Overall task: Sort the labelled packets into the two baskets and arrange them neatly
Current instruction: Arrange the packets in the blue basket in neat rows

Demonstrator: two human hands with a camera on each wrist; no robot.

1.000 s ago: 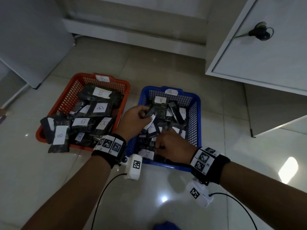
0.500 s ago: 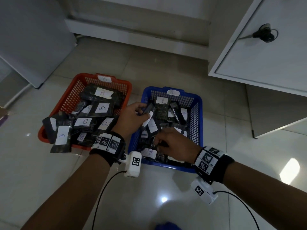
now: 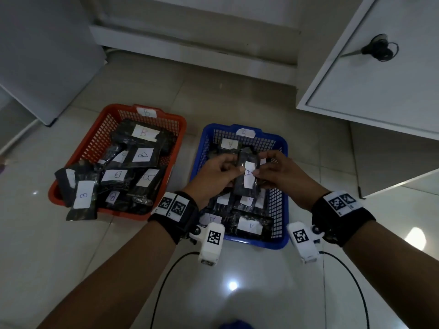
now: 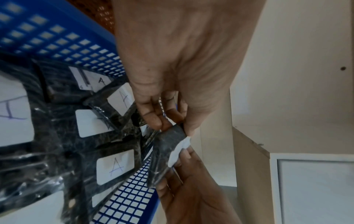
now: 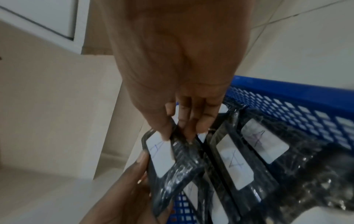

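A black packet with a white label "A" (image 3: 247, 177) is held above the blue basket (image 3: 282, 205). My left hand (image 3: 222, 170) pinches its left edge and my right hand (image 3: 270, 170) pinches its right edge. The same packet (image 4: 164, 150) shows below the left fingers in the left wrist view, and in the right wrist view the packet (image 5: 172, 160) hangs under the right fingers. Several other "A" packets (image 3: 249, 225) lie in the blue basket. The orange basket (image 3: 95, 143), tagged "B", holds several "B" packets (image 3: 142, 155).
One "B" packet (image 3: 83, 198) hangs over the orange basket's front left rim onto the tiled floor. A white cabinet door (image 3: 370, 86) juts out at the upper right. A grey panel (image 3: 42, 55) stands at the upper left. Cables trail from both wrist cameras.
My left hand lifted a packet labelled "A" out of the pile toward the basket's middle. My right hand rose from the front packets and took hold of that packet's other edge.
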